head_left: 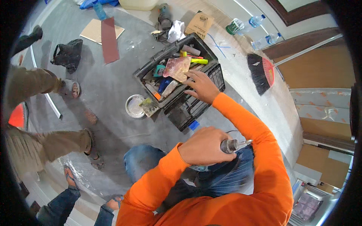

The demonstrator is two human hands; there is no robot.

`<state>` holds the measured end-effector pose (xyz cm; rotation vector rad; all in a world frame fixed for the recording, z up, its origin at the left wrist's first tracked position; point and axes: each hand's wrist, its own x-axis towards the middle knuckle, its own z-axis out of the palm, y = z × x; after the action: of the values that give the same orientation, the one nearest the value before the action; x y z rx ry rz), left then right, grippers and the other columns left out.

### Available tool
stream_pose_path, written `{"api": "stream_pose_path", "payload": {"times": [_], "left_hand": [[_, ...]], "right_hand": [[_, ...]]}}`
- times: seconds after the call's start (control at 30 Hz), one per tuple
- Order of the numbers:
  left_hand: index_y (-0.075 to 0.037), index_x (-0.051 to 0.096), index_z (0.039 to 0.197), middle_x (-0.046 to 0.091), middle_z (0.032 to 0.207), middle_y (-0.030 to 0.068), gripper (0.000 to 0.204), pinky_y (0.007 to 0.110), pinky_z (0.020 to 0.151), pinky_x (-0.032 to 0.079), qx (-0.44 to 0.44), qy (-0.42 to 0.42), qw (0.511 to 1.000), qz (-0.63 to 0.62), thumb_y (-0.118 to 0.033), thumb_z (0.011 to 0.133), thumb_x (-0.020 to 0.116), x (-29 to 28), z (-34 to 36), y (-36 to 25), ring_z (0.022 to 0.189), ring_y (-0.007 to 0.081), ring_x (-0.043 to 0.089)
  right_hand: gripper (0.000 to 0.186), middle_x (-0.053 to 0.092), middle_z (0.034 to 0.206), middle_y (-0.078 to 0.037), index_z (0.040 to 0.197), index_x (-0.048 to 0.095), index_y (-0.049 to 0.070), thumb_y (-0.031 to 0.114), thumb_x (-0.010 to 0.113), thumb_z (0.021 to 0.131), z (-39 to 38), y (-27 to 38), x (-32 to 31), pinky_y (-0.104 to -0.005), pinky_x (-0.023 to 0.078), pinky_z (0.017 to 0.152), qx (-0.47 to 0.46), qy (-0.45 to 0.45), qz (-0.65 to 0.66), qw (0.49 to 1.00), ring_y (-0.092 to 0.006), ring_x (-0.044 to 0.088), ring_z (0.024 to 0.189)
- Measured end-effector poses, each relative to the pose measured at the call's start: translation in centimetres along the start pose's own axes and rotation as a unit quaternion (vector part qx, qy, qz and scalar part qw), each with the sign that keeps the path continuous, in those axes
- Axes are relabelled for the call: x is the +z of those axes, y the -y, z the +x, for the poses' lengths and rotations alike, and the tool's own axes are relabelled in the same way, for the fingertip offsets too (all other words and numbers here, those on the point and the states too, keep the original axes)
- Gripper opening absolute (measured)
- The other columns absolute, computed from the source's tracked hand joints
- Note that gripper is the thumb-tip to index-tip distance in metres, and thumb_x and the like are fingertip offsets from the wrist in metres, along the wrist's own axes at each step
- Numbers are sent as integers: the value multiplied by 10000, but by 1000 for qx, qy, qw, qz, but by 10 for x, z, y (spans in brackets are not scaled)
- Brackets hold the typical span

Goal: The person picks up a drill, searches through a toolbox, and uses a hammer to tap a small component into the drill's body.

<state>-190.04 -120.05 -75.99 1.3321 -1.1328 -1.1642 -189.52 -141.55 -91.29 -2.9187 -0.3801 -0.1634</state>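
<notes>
My left hand [205, 147] is closed round a drill, mostly hidden by the fingers and held above my lap. Its toothed metal chuck [228, 146] and a bit stick out to the right. My right hand [203, 86] reaches over the near side of a black toolbox [148, 64], fingers spread. Its fingertips are at the edge of a worn pinkish-tan square piece [177, 68], lying on top of the tools. Around that piece lie a yellow-green handled tool [199, 61], a teal item [159, 71], a blue item [164, 84] and an orange-ended tool [153, 91].
The toolbox lid [184, 115] hangs open toward me. A round tin lid [135, 106] lies beside the box. A broom [261, 73], water bottles [256, 21] and a grinder-like tool [164, 17] are beyond. Other people's legs [56, 145] stand at left, near a black bag [68, 55].
</notes>
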Motion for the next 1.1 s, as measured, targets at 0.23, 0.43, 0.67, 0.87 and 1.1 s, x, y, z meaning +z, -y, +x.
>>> {"api": "stream_pose_path", "payload": {"times": [0.23,0.43,0.67,0.87,1.1], "left_hand": [[-61,708,803,658,701,155,266,416,603,460,45,168,984,-45,-319,777,765,-12,10,-7,645,344,628],[-69,689,770,643,669,145,255,443,588,446,58,216,971,-89,-312,765,766,7,20,0,645,356,627],[-65,670,758,629,670,148,274,443,609,459,38,214,975,-41,-321,767,767,6,31,-4,663,372,627],[-47,664,793,638,705,161,325,435,617,460,19,229,973,-8,-352,784,776,5,37,1,671,377,620],[-44,680,833,608,630,129,293,360,568,462,66,236,969,8,-308,796,801,8,49,-1,562,269,623]], "right_hand": [[432,440,1510,-103,1258,596,188,219,693,839,-52,43,26,-535,357,1126,-128,57,14,990,-304,398,1414],[494,301,1613,-105,1261,600,264,307,738,789,-20,95,65,-629,253,1159,-101,60,48,992,-391,276,1479],[479,451,1481,-119,1168,636,242,335,785,722,-11,102,81,-646,236,1162,-82,100,20,991,-388,353,1419],[542,468,1473,-109,1197,630,246,376,813,703,-31,91,66,-625,222,1183,-70,124,-16,990,-366,352,1425],[656,256,1624,-122,1402,529,300,332,769,792,-71,59,42,-619,261,1174,-88,110,26,990,-379,293,1468]]}}
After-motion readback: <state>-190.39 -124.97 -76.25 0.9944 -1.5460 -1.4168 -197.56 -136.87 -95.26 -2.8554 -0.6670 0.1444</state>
